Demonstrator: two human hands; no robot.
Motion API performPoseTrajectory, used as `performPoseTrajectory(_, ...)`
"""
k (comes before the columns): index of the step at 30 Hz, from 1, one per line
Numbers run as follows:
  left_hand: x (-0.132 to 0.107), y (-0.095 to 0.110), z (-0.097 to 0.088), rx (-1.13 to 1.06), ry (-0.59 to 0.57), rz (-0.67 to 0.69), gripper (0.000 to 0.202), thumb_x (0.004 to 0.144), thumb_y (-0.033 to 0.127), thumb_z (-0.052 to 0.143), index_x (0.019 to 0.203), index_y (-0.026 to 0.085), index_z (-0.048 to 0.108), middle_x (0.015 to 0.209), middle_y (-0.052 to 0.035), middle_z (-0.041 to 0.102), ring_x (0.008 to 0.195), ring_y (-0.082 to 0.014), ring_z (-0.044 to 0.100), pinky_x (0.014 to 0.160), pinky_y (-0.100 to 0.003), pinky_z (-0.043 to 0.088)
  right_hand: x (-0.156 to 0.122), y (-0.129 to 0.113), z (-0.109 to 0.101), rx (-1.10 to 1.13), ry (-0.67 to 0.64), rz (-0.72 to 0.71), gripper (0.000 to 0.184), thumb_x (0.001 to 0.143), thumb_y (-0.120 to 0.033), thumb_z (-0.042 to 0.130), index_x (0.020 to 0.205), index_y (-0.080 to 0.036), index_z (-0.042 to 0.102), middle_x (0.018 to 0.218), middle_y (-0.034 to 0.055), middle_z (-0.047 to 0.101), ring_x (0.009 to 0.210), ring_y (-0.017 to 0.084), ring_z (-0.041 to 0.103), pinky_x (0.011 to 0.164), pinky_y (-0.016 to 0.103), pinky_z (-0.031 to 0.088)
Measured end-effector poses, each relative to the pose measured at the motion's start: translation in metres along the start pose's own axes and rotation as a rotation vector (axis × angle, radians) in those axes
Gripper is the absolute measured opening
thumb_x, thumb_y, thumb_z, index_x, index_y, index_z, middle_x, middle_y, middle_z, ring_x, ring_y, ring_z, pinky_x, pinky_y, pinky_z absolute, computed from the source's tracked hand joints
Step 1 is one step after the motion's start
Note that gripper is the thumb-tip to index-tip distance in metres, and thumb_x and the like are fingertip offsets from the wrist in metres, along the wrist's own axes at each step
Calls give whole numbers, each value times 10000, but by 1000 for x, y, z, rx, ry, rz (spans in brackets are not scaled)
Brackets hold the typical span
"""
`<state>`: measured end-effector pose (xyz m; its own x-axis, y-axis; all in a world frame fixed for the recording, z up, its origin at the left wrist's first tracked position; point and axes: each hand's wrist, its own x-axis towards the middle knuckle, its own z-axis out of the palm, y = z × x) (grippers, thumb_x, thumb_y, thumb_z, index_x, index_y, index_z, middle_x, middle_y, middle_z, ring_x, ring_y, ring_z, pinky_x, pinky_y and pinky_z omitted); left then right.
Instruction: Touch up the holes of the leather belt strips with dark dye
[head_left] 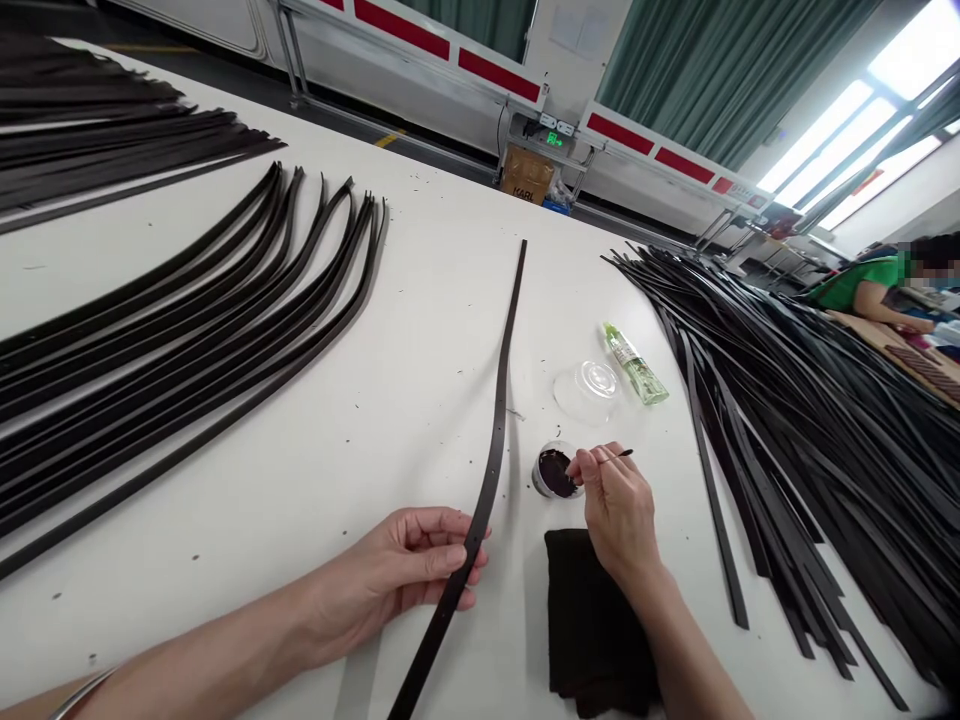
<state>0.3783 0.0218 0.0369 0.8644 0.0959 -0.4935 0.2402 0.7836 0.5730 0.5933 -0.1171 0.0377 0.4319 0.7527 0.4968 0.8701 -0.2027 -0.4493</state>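
A long dark strap (499,425) with small holes along it runs up the middle, raised off the table at least in part. My left hand (427,560) pinches it between thumb and fingers. My right hand (619,500) grips a thin stick (616,456), whose dark end points up to the right. Its lower end is hidden by my fingers, at the rim of a small clear cup (537,478) of dark liquid (556,472). Below the cup, partly under my right forearm, lies a folded black cloth (589,610).
A clear plastic lid or cup (589,390) and a green-labelled tube (635,364) lie beyond the cup. Many dark straps spread at right (780,420) and in rows at left (187,370). Small dark scraps dot the white table (285,560). A person in green (862,285) sits far right.
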Motion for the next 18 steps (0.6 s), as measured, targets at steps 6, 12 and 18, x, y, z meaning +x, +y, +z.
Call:
performPoseTrajectory(6, -1, 0, -1, 2, -13, 9, 151, 793, 208, 768, 923, 159, 710, 897, -56, 708, 795, -142, 642, 805, -312, 561, 1, 2, 3, -9, -13, -14, 334, 1000, -241, 398, 708, -194, 554, 656, 7, 584, 691, 146, 497, 663, 286, 432)
performPoseTrajectory(12, -1, -3, -2, 1, 3, 6, 169, 794, 208, 766, 947, 163, 710, 918, -61, 711, 782, -142, 649, 803, -316, 560, 0, -4, -6, 43, 65, 22, 341, 1002, -261, 390, 714, -197, 561, 648, 9, 579, 698, 156, 523, 662, 298, 427)
performPoseTrajectory(18, -2, -2, -1, -22, -33, 28, 163, 786, 184, 771, 936, 151, 714, 904, -59, 707, 801, -141, 644, 827, -324, 557, -3, -30, -17, 393, 194, 447, 439, 993, -432, 384, 705, -187, 608, 701, 20, 608, 656, 138, 567, 620, 281, 435)
